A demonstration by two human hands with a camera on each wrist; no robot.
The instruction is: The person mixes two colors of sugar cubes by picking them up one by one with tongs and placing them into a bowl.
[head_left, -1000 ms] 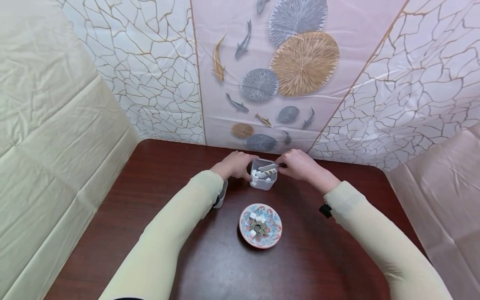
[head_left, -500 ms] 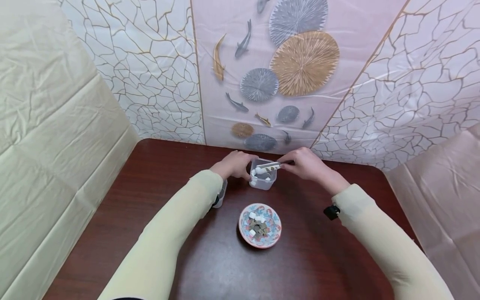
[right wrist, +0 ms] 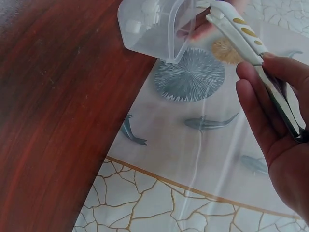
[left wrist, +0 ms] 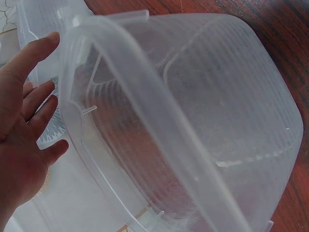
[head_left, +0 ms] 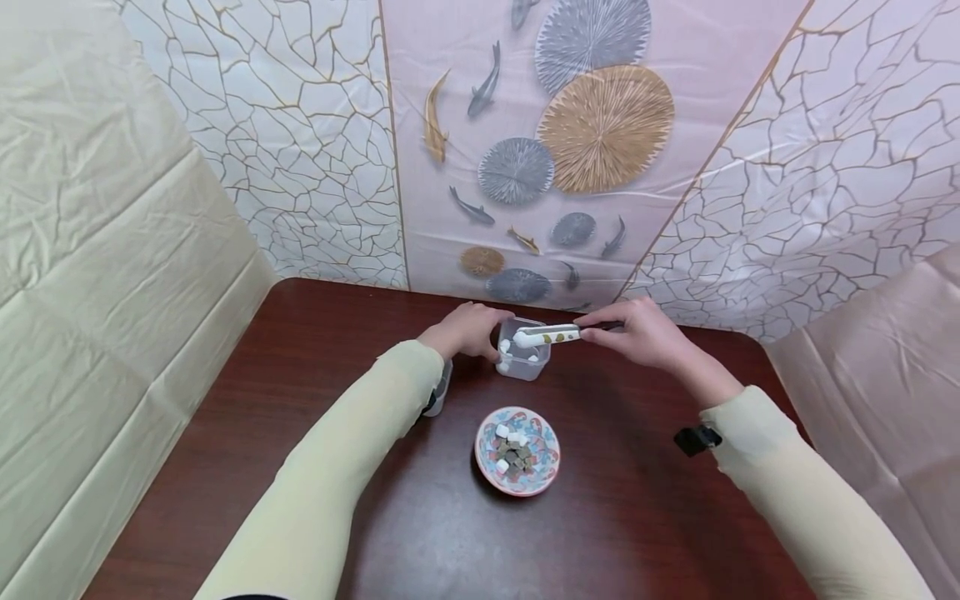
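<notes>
My right hand [head_left: 637, 332] grips a pair of tongs [head_left: 558, 335] with white, leaf-patterned ends and a dark metal handle. At their tips, over a small clear plastic tub [head_left: 522, 369], sits a white lump [head_left: 521, 339] like a marshmallow. The right wrist view shows the tongs [right wrist: 246, 38] pinched between thumb and fingers. Thumb and fingers of my left hand [head_left: 471, 327] hold the tub's left side. Inside the tub lie several white pieces [head_left: 533, 358]. Nearer me is a patterned plate [head_left: 546, 477] bearing white cubes [head_left: 502, 431] and brown pieces [head_left: 524, 454].
A second clear tub [head_left: 444, 392] stands under my left wrist, partly hidden by the sleeve; its ribbed wall [left wrist: 231, 96] fills much of the left wrist view. The dark wooden table [head_left: 637, 517] meets a patterned cloth [head_left: 517, 217] at its back edge.
My right hand has drawn back to the right, lifting the tongs from inside the tub to above its rim, the white lump at their tips. The left hand stays on the tub.
</notes>
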